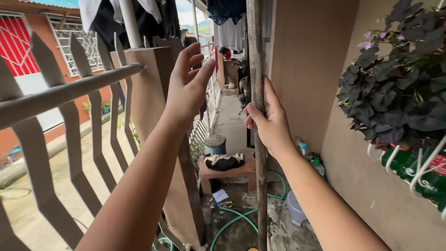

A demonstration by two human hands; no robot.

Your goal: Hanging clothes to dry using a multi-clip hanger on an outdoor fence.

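Note:
A long thin wooden pole (pixel 255 51) stands upright in the middle of the view, from the ground up past the top edge. My right hand (pixel 267 121) is wrapped around it at mid height. My left hand (pixel 188 86) is raised to the left of the pole, fingers apart and holding nothing, in front of a brown fence post (pixel 151 88). A gap separates my left hand from the pole.
A slatted metal fence (pixel 69 116) runs along the left. On the right wall hangs a dark purple plant (pixel 399 88) in a wire holder. Below lie a green hose (pixel 232 221), a small bench (pixel 227 172), a blue drum (pixel 215 145) and a grey bucket (pixel 296 209). Laundry (pixel 230 23) hangs overhead.

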